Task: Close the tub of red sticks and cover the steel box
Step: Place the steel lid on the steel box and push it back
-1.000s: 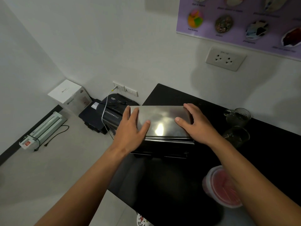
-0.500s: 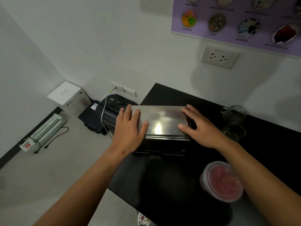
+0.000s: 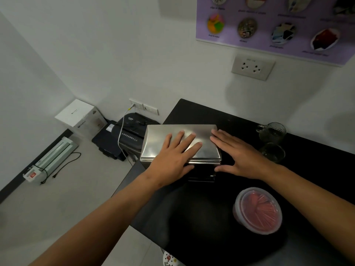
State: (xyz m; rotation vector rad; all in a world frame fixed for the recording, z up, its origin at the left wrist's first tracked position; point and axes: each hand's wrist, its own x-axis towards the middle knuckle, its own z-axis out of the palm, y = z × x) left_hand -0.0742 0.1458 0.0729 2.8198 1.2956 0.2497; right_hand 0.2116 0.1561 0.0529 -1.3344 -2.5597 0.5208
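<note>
A steel box (image 3: 201, 169) stands at the left end of the black table (image 3: 201, 212), with its flat steel lid (image 3: 159, 139) lying on top. My left hand (image 3: 174, 156) rests flat on the middle of the lid, fingers spread. At the box's right end my right hand (image 3: 238, 156) lies open, fingertips touching the lid's right edge and thumb by the box's front corner. A round clear tub of red sticks (image 3: 258, 210) sits at the front right, a clear lid on it.
Two glass cups (image 3: 271, 131) stand behind my right hand near the wall. The table's left edge drops to the floor, where a black shredder (image 3: 132, 131), a white carton (image 3: 80, 118) and a white laminator (image 3: 50, 160) lie. A wall socket (image 3: 252, 67) is above the table.
My left hand slid right from the lid's left end to its middle. My right hand shifted off the lid's top to the box's right end. The camera moved a little.
</note>
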